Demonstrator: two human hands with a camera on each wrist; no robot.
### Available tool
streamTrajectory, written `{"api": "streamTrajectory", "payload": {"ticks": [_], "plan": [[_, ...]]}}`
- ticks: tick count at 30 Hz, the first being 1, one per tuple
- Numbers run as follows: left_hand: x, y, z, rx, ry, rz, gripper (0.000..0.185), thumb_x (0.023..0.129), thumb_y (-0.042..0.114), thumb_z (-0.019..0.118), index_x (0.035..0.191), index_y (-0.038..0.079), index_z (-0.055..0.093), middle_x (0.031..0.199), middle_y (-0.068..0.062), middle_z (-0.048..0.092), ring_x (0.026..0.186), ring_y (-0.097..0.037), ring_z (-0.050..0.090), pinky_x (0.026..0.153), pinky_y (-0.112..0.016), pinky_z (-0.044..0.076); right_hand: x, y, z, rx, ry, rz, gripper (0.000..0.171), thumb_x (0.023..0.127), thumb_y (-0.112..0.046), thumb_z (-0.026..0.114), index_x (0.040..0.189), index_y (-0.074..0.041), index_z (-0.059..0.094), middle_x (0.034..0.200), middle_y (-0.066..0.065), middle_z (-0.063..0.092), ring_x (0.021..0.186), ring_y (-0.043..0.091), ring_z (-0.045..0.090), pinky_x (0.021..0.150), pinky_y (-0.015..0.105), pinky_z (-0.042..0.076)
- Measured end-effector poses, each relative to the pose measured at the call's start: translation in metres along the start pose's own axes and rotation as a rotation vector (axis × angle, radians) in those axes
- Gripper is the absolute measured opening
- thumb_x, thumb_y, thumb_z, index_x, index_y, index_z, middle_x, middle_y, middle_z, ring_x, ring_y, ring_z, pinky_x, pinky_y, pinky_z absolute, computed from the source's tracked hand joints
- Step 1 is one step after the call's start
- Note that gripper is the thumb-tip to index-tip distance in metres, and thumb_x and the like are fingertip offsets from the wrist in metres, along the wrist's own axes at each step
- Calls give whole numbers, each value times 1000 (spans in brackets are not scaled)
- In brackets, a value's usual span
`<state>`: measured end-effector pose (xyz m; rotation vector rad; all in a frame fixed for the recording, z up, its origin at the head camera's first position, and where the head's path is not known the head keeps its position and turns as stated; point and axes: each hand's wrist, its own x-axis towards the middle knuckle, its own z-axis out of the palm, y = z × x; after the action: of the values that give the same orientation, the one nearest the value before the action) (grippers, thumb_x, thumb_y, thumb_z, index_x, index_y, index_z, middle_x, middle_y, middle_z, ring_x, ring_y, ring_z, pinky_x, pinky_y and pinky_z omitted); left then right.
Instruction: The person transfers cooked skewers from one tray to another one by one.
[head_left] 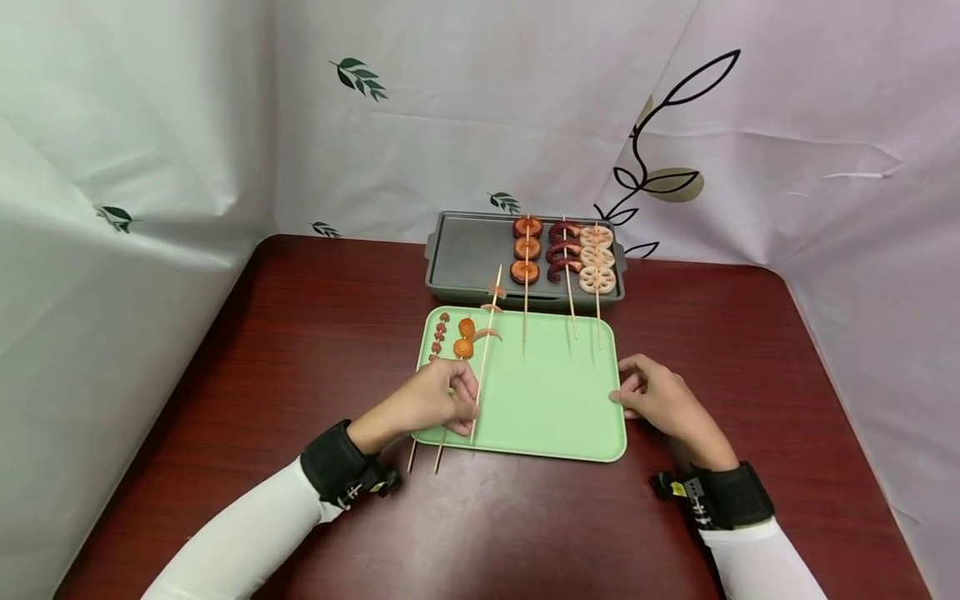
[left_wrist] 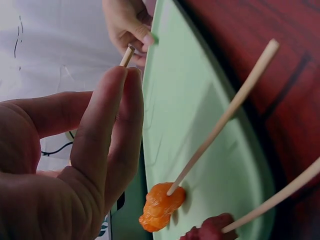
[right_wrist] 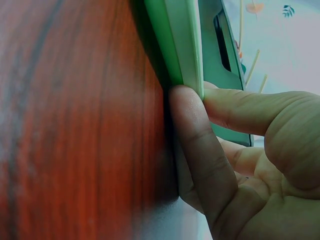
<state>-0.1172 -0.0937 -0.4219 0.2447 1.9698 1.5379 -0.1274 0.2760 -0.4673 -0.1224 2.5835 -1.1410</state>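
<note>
Here, left hand (head_left: 438, 398) pinching skewer (head_left: 486, 343), right hand (head_left: 660, 398) gripping green tray (head_left: 555, 400) edge, loaded grill pan (head_left: 468, 250) behind.

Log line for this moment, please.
left hand: pinches skewer | right hand: steadies green tray edge | grill pan: three skewers
</note>
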Motion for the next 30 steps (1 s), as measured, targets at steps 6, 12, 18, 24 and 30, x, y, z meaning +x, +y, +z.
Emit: {"api": "streamTrajectory", "payload": {"ticks": [6, 12, 18, 24, 30], "plan": [[-4, -9, 5, 8, -5, 6, 13, 87, -13, 68, 92, -7, 57, 76, -11, 62, 60, -18, 70, 64, -39, 67, 0, -1, -1, 8, 2, -4, 48, 96, -14, 73, 135, 4, 53, 91, 11, 69, 72, 18, 70, 63, 26, 62], [-5, -17, 10, 26, -5, -14, 13, 86, -14, 67, 91, -6, 57, 73, -10, 63, 58, -16, 68, 62, -38, 66, 0, 0, -1, 7, -4, 4, 48, 96, -15, 73, 136, 3, 53, 92, 12, 69, 73, 18, 70, 64, 26, 62], [-7, -19, 13, 72, 19, -25, 13, 84, -15, 66, 90, -6, 58, 71, -11, 64, 56, -17, 69, 61, -38, 66, 0, 0, 0, 9, -5, 1, 48, 96, -14, 73, 136, 3, 53, 92, 12, 69, 73, 18, 70, 64, 26, 62], [-10, -20, 15, 92, 31, -48, 14, 85, -14, 68, 89, -5, 58, 71, -11, 65, 56, -17, 70, 61, -38, 66, 0, 0, -1, 20, -5, -3, 48, 96, -13, 73, 136, 4, 52, 91, 12, 69, 73, 18, 70, 64, 26, 62], [-11, -22, 18, 173, 57, -22, 14, 85, -11, 66, 95, -6, 58, 70, -10, 66, 55, -18, 70, 57, -37, 65, 0, 0, -1, 10, -11, 0, 49, 97, -15, 72, 137, 3, 52, 92, 12, 69, 73, 18, 70, 64, 27, 62]]}}
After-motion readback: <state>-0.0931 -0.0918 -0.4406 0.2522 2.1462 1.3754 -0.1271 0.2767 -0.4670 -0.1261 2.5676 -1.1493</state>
